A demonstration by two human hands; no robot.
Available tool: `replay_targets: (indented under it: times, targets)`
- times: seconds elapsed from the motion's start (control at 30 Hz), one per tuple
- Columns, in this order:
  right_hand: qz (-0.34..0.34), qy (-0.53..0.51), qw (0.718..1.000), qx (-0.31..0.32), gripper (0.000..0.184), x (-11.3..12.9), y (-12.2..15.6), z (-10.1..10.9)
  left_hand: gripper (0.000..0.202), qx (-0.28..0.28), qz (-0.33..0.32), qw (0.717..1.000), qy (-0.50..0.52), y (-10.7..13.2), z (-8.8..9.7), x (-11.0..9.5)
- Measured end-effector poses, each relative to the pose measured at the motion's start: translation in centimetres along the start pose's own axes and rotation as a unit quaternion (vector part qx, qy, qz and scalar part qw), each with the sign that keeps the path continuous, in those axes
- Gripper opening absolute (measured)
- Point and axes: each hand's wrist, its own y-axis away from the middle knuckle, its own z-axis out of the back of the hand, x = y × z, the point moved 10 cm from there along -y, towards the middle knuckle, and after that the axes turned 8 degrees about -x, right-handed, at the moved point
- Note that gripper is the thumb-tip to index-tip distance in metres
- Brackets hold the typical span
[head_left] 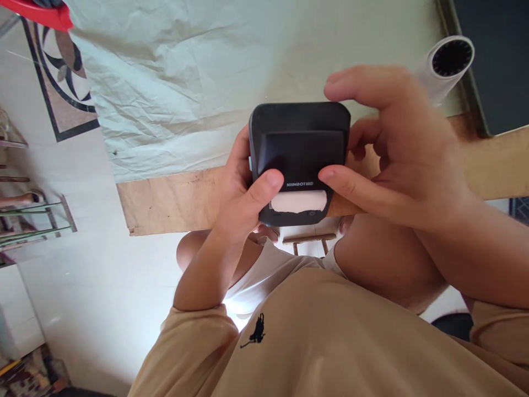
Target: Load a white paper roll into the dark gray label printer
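A black label printer, marked NIIMBOT, is held up over the table's near edge. A white strip of label paper with an uneven lower edge shows across its lower front. My left hand is closed around the printer's left side, thumb on the front face and fingers partly hidden behind. On the right side, my right hand has its thumb on the front and other fingers bent near the side edge. Its index finger is lifted by the top right corner.
Wrinkled pale green cloth covers the table, leaving a bare wooden edge. A white tube with a dark toothed opening stands beside a black tray-like object at right. A red object is at upper left.
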Motion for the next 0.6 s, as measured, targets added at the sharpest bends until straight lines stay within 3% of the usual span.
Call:
replay_targets:
  times: [0.1,0.3,0.43,0.6]
  targets:
    - [-0.047,-0.011,0.997,0.056,0.055,-1.0,0.2,-1.4,0.045,-0.016,-0.009,0.999,0.030,-0.1,0.1,-0.2]
    - [-0.066,-0.039,0.995,0.059,0.051,-1.6,0.3,-2.1,0.026,0.003,0.007,0.999,0.050,-0.1,-0.1,-0.4]
    - [-0.059,-0.031,0.996,0.056,0.051,-1.7,0.3,-2.1,0.026,0.000,0.040,0.998,0.056,0.1,-0.3,-0.2]
    - [-0.018,-0.038,0.999,0.032,0.053,-0.9,0.2,-1.6,0.039,-0.012,-0.009,0.991,0.136,-0.6,-0.1,-0.7]
